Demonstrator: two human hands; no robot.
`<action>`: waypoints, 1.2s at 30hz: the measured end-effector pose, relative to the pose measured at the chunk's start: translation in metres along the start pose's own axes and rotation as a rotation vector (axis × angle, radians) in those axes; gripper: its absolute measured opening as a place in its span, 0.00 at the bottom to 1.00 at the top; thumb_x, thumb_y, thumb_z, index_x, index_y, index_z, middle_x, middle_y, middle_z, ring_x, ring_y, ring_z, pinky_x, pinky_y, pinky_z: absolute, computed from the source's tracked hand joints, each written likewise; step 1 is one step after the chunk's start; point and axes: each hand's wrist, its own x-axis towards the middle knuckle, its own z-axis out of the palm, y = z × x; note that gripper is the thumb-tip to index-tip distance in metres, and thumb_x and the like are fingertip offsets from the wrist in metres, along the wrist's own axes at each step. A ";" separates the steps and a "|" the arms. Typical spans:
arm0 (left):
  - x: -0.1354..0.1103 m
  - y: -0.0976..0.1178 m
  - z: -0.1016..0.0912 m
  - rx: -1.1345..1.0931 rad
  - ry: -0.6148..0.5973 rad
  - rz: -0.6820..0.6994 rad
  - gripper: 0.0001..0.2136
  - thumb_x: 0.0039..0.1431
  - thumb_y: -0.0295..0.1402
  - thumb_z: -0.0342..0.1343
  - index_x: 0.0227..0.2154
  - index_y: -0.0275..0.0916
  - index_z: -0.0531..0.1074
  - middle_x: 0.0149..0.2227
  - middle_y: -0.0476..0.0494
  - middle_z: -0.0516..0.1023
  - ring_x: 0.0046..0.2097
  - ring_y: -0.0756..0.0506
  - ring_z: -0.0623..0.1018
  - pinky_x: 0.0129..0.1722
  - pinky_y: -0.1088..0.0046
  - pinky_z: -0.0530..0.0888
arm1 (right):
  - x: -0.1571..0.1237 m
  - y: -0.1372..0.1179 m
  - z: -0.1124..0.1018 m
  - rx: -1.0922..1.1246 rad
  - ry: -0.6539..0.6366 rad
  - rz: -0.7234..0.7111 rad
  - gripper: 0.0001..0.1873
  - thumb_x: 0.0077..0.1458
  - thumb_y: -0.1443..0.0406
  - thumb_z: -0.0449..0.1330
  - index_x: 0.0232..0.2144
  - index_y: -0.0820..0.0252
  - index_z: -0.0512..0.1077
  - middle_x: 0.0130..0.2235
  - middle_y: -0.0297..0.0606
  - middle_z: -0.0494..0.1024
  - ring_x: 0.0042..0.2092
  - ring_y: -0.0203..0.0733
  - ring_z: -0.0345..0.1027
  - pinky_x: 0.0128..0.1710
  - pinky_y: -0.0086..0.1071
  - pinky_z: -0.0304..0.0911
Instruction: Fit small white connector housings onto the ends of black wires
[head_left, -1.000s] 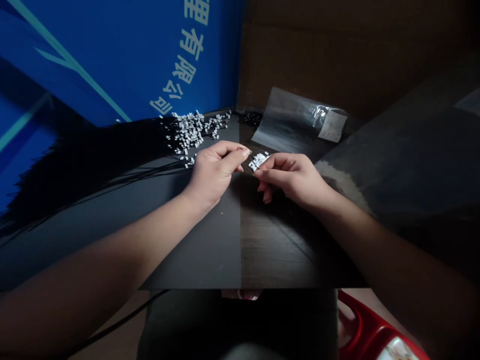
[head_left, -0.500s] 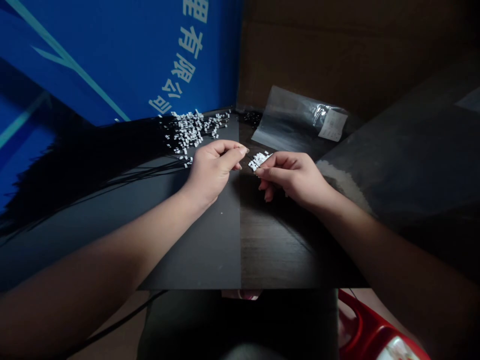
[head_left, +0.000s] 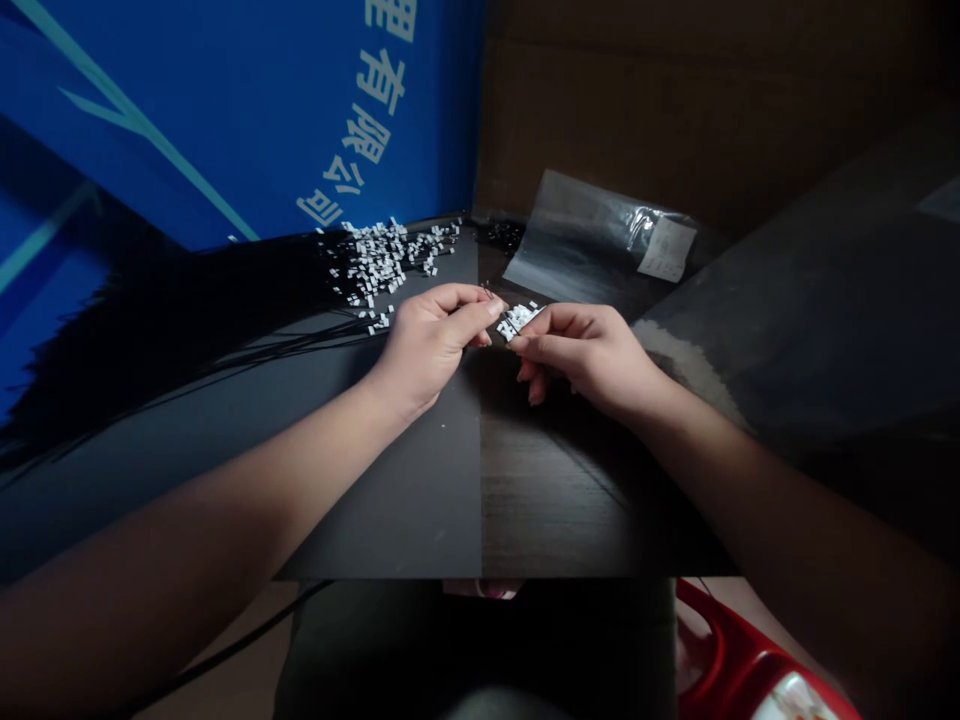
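Observation:
My left hand is closed, thumb and index finger pinching a thin black wire whose ends barely show. Just to its right, my right hand is also closed in a pinch, its fingertips on a small white connector that they mostly cover. A little heap of loose white connectors lies on the table right behind those fingertips. The two hands' fingertips are close together but apart. Left of my left hand rests a thick bundle of black wires, with many white connectors on its near ends.
A clear plastic bag with a white label lies at the back. A larger translucent bag with pale pieces stands at right. A blue printed panel and a brown cardboard wall enclose the dark table. Something red is below right.
My left hand has shifted slightly right, bringing its fingertips nearer to my right hand. My right hand has stayed in place, still pinching.

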 end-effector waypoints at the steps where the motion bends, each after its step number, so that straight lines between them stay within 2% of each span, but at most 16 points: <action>1: 0.000 0.000 0.000 0.007 0.002 0.006 0.07 0.55 0.34 0.74 0.27 0.40 0.83 0.36 0.47 0.83 0.32 0.52 0.74 0.36 0.72 0.72 | 0.000 -0.001 0.000 -0.002 -0.002 -0.001 0.18 0.48 0.58 0.80 0.27 0.62 0.77 0.23 0.35 0.81 0.19 0.39 0.74 0.17 0.28 0.67; 7: -0.002 0.000 0.001 0.027 0.018 0.031 0.07 0.56 0.33 0.72 0.27 0.40 0.81 0.34 0.46 0.82 0.33 0.51 0.75 0.37 0.71 0.72 | -0.002 -0.003 0.002 -0.022 -0.006 0.004 0.18 0.49 0.58 0.80 0.27 0.61 0.76 0.23 0.35 0.81 0.19 0.38 0.74 0.17 0.28 0.66; 12: -0.002 0.000 0.002 -0.002 0.052 0.019 0.03 0.56 0.31 0.70 0.29 0.39 0.81 0.28 0.49 0.78 0.31 0.51 0.74 0.36 0.71 0.71 | -0.001 0.000 0.002 -0.004 -0.017 0.004 0.19 0.48 0.59 0.81 0.26 0.62 0.76 0.23 0.35 0.81 0.19 0.38 0.73 0.18 0.29 0.69; 28: -0.002 -0.001 0.002 0.049 0.139 0.050 0.01 0.55 0.30 0.66 0.29 0.39 0.80 0.34 0.48 0.80 0.32 0.51 0.74 0.36 0.72 0.72 | 0.000 0.002 0.002 -0.011 -0.016 -0.032 0.17 0.48 0.60 0.79 0.27 0.63 0.77 0.22 0.35 0.80 0.19 0.38 0.74 0.18 0.28 0.69; 31: 0.000 0.000 0.000 0.014 0.103 0.044 0.01 0.56 0.29 0.67 0.30 0.39 0.82 0.31 0.49 0.79 0.31 0.51 0.74 0.36 0.73 0.72 | 0.000 0.002 0.002 0.008 -0.012 -0.024 0.16 0.48 0.61 0.80 0.26 0.63 0.77 0.22 0.35 0.80 0.19 0.38 0.74 0.18 0.28 0.69; 36: 0.003 0.003 -0.004 -0.104 -0.038 -0.034 0.04 0.58 0.32 0.72 0.33 0.38 0.85 0.29 0.49 0.79 0.31 0.52 0.75 0.36 0.74 0.73 | 0.003 0.006 -0.002 0.161 -0.060 0.042 0.16 0.45 0.61 0.81 0.28 0.63 0.78 0.22 0.35 0.81 0.18 0.40 0.74 0.18 0.31 0.73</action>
